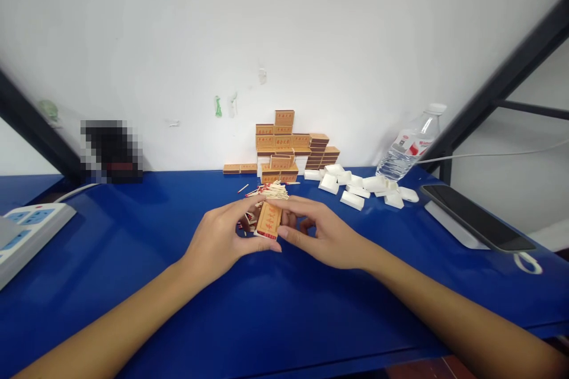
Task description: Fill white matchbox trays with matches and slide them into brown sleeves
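Observation:
An orange matchbox (269, 220) with red print is held between both hands over the blue table (133, 260). My left hand (221, 237) pinches its left side with thumb and fingers. My right hand (320, 233) grips its right side, fingers curled round it. Just behind the hands lies a loose heap of matches (271, 190). Whether the box is open cannot be made out.
A stack of matchboxes (284, 145) stands against the white wall. White inner trays (360, 186) lie scattered to its right, beside a plastic water bottle (411, 145). A phone on a white stand (475, 219) sits at far right, a power strip (26, 231) at far left.

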`<state>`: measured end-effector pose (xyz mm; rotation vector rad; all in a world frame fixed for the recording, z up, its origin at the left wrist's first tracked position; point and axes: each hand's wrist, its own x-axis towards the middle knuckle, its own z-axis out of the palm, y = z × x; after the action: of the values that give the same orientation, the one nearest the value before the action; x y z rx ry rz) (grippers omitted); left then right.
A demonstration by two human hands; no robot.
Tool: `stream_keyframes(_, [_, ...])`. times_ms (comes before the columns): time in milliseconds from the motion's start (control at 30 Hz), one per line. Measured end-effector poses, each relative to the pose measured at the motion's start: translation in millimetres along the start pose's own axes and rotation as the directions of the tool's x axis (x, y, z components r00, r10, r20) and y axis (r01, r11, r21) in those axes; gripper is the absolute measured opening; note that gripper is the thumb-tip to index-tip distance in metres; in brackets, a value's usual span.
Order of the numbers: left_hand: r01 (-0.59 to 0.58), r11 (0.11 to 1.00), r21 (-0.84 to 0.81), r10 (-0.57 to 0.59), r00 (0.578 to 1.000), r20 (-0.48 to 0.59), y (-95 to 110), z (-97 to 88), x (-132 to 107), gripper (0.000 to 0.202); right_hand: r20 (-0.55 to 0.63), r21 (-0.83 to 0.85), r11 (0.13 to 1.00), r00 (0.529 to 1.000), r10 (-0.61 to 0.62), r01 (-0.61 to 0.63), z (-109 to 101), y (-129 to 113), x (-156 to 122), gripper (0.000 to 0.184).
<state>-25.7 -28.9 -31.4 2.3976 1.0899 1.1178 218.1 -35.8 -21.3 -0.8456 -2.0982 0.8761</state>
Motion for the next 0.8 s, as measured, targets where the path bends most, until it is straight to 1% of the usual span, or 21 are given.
stream_keyframes(67, [-0.028,0.999,-0.022,0.029,0.999,0.016,-2,2.6,-1,0.081,0.026,-0.031,0.999,1.0,-0.017,0.018,1,-3,-1,0.048])
stream_keyframes(167, [-0.036,0.999,-0.035,0.038,0.998,0.045,-3,3.2,-1,0.077,0.033,-0.077,0.997,0.999,-0.007,0.009,2,-5,-3,0.054])
stream_keyframes(333, [-0.027,0.999,-0.048,0.03,0.997,0.071,0,-0.9,3,0.068,0.023,-0.064,0.998,1.0,-0.005,0.006,3,-3,-3,0.048])
stream_keyframes(400, [-0.016,0.998,-0.062,0.021,0.997,0.069,1,-1.3,4,0.067,0.024,-0.075,0.997,1.0,-0.003,0.005,3,-2,-3,0.05])
stream_keyframes(567, [0.034,0.989,-0.143,-0.028,0.998,0.048,4,0.1,5,0.065,0.058,-0.085,0.996,0.998,0.003,0.002,2,-2,-4,0.063])
stream_keyframes(700, [0.058,0.98,-0.189,-0.052,0.998,0.034,8,-1.1,5,0.066,0.018,-0.146,0.988,0.999,-0.039,0.041,3,-4,-3,0.063])
stream_keyframes(800, [0.085,0.973,-0.215,-0.079,0.996,0.035,11,-2.7,5,0.067,-0.007,-0.165,0.985,0.999,-0.048,0.046,5,-5,-3,0.063])
